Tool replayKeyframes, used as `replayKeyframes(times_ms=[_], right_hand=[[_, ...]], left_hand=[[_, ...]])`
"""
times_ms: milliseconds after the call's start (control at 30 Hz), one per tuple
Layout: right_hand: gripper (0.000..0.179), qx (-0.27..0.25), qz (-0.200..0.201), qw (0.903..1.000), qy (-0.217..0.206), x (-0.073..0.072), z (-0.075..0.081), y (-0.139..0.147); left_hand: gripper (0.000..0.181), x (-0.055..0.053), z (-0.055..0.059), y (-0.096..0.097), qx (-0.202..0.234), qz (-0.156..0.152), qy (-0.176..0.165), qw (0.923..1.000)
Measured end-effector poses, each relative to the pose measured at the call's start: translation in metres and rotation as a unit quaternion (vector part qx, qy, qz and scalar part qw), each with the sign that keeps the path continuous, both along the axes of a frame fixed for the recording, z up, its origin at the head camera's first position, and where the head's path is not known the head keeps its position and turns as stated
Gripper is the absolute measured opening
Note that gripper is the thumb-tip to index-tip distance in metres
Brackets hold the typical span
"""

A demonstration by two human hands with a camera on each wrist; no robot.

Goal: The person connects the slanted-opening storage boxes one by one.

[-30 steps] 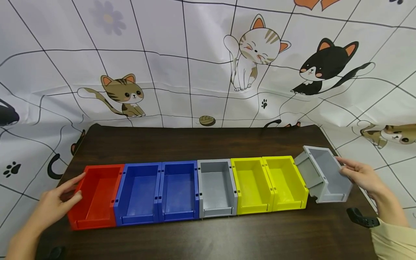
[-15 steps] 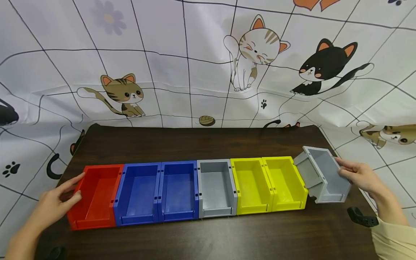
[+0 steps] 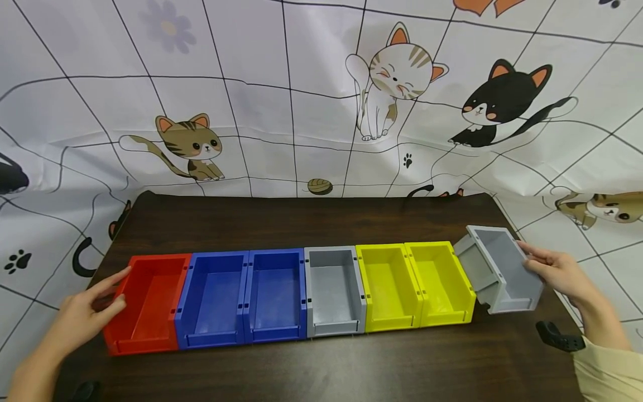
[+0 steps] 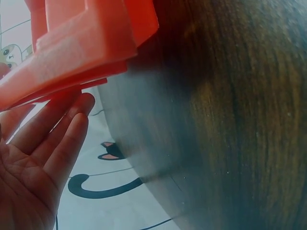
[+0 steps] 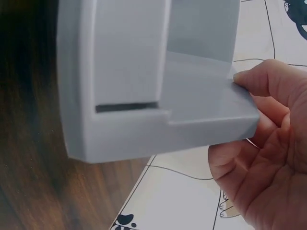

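At the right end of a joined row, my right hand (image 3: 565, 273) grips a grey storage bin (image 3: 512, 273) by its right side wall. This bin is tilted, its left side against the outer yellow bin (image 3: 442, 285). In the right wrist view my thumb and curled fingers (image 5: 225, 153) pinch the grey wall. My left hand (image 3: 82, 315) holds the red bin (image 3: 153, 301) by its left wall. There the thumb lies over the rim, while the other fingers (image 4: 67, 143) stay nearly straight along the outside in the left wrist view.
Between the end bins stand two blue bins (image 3: 213, 301), an upright grey bin (image 3: 336, 290) and another yellow bin (image 3: 392, 287), side by side on the dark wooden table (image 3: 321, 368). Behind hangs a white cat-print cloth (image 3: 261, 111). The table's right edge runs close by my right hand.
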State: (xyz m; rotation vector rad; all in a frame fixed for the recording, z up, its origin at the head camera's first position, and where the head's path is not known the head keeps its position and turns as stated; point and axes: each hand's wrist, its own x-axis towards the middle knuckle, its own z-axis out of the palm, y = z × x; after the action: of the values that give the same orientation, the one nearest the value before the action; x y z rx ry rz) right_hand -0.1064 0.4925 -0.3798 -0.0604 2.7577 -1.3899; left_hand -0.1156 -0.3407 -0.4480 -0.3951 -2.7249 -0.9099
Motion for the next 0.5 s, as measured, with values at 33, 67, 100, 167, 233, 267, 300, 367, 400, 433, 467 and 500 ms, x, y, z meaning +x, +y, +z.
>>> replayKeyframes(times_ms=[33, 67, 100, 167, 233, 267, 300, 367, 400, 433, 467, 500], right_hand=[[0.050, 0.003, -0.004, 1.0000, 0.001, -0.0005, 0.0007, -0.0010], [0.051, 0.005, -0.005, 1.0000, 0.003, -0.0009, 0.0014, -0.0016], [0.051, 0.007, -0.006, 0.9999, 0.005, -0.0013, 0.0019, -0.0020], [0.053, 0.005, -0.004, 1.0000, 0.006, -0.0015, 0.0024, -0.0023], [0.055, -0.001, 0.002, 1.0000, 0.003, -0.0009, 0.0028, -0.0017], [0.056, -0.002, 0.003, 1.0000, 0.002, -0.0003, 0.0028, -0.0015], [0.057, -0.003, 0.004, 1.0000, -0.001, 0.0002, 0.0027, -0.0011], [0.057, -0.001, 0.005, 1.0000, -0.004, 0.0010, 0.0027, -0.0004], [0.056, 0.001, 0.005, 1.0000, -0.005, 0.0013, 0.0025, -0.0001], [0.056, 0.006, 0.005, 1.0000, -0.004, 0.0013, 0.0021, 0.0000], [0.056, 0.011, 0.005, 0.9999, -0.004, 0.0013, 0.0015, 0.0002], [0.056, 0.014, 0.005, 0.9999, -0.005, 0.0013, 0.0009, 0.0004]], left_hand=[[0.056, -0.0001, 0.0000, 0.0000, 0.000, -0.001, 0.001, 1.0000], [0.057, -0.0001, -0.0001, 0.0000, 0.001, -0.003, 0.003, 1.0000], [0.057, -0.0001, 0.0000, 0.0000, 0.002, -0.005, 0.005, 1.0000], [0.057, 0.0000, -0.0001, 0.0000, 0.004, -0.008, 0.008, 0.9999], [0.057, -0.0002, 0.0001, 0.0000, 0.004, -0.008, 0.008, 0.9999], [0.057, -0.0003, 0.0002, 0.0000, 0.004, -0.007, 0.008, 0.9999], [0.057, -0.0004, 0.0002, 0.0001, 0.003, -0.006, 0.006, 1.0000], [0.056, -0.0005, 0.0003, 0.0004, 0.003, -0.004, 0.007, 1.0000], [0.056, -0.0004, 0.0003, 0.0006, 0.003, -0.003, 0.007, 1.0000], [0.056, -0.0004, 0.0003, 0.0008, 0.003, -0.003, 0.007, 1.0000], [0.056, -0.0004, 0.0004, 0.0010, 0.003, -0.003, 0.007, 1.0000], [0.056, -0.0003, 0.0004, 0.0012, 0.004, -0.002, 0.006, 1.0000]])
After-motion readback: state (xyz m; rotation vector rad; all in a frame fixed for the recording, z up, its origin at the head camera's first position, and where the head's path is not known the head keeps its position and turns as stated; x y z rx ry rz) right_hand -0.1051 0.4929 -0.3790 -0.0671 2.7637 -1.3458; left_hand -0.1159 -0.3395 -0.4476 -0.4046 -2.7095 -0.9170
